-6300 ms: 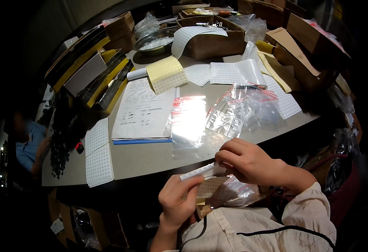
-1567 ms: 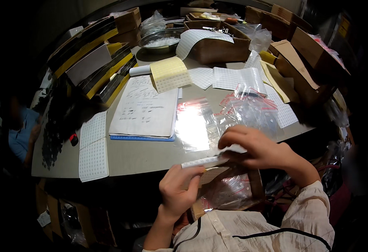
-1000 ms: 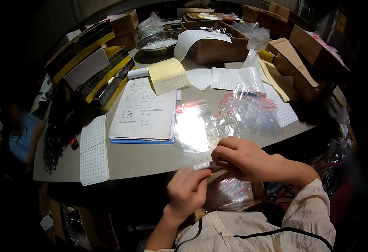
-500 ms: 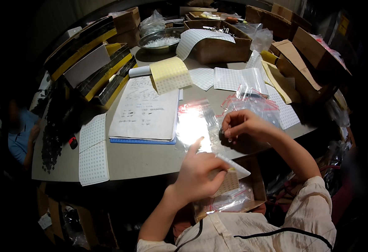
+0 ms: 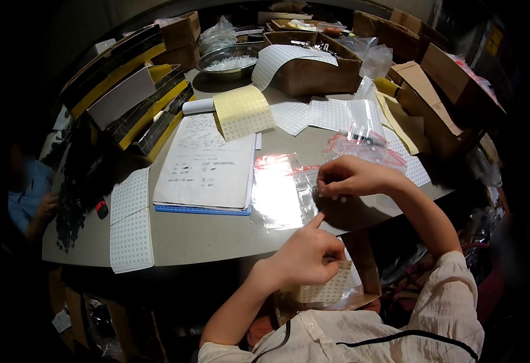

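Note:
My left hand (image 5: 306, 257) is curled around a sheet of small labels (image 5: 328, 287). Its index finger stretches out toward the edge of the clear zip bags (image 5: 280, 193), which glare under the light. My right hand (image 5: 352, 178) has thumb and fingers pinched together beside those bags; what they hold, if anything, is too small and shadowed to make out. Just beyond the right hand lies a heap of red-edged zip bags (image 5: 367, 151) with small round white stickers. Below my left hand, an open cardboard box (image 5: 370, 281) sits against the table edge.
To the left lie an open notebook (image 5: 201, 169) with a curled yellow label sheet (image 5: 243, 112), and more label sheets (image 5: 130, 221). Black small parts (image 5: 74, 206) cover the far left. A metal bowl (image 5: 225, 60) and cardboard boxes (image 5: 319, 75) stand behind. Another person's hand (image 5: 48, 206) shows at left.
My left hand has moved right, bringing its index finger close to my right hand. The label sheet has shifted with it. My right hand stays pinched near the bags.

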Demonstrator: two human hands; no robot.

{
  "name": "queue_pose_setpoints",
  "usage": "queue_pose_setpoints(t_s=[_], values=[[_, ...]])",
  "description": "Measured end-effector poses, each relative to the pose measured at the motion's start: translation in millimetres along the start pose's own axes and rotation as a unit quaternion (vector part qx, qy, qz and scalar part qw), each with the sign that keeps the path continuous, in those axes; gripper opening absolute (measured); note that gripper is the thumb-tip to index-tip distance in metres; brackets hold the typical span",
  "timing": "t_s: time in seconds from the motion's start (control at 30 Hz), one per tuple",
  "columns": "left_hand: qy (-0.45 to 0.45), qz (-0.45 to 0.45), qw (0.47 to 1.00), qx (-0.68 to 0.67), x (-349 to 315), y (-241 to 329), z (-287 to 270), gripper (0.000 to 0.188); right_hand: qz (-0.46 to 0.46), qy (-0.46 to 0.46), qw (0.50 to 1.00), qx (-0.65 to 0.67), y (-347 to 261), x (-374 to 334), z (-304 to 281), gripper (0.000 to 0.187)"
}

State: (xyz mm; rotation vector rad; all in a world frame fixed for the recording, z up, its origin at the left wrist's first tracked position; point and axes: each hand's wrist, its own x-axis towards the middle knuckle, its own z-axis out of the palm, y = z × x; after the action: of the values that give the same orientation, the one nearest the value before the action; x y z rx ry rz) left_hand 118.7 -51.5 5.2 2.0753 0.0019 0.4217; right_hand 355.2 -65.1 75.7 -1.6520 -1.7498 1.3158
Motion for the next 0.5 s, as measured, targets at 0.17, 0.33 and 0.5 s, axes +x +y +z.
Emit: queue_pose_setpoints(t_s=[0.17, 0.33, 0.5], values=[[0.019, 0.018, 1.000, 0.007, -1, 1, 2, 0.009, -0.055, 0.096, 0.952, -0.284, 14, 18, 11, 0.033], [0.082, 0.030, 0.996, 0.026, -10, 4, 3, 0.007, 0.134, 0.077, 0.964, -0.216, -7, -3, -1, 0.051], [0.080, 0.046, 0.995, 0.030, -5, 5, 6, 0.007, 0.118, 0.081, 0.936, -0.322, 23, -32, -13, 0.056]])
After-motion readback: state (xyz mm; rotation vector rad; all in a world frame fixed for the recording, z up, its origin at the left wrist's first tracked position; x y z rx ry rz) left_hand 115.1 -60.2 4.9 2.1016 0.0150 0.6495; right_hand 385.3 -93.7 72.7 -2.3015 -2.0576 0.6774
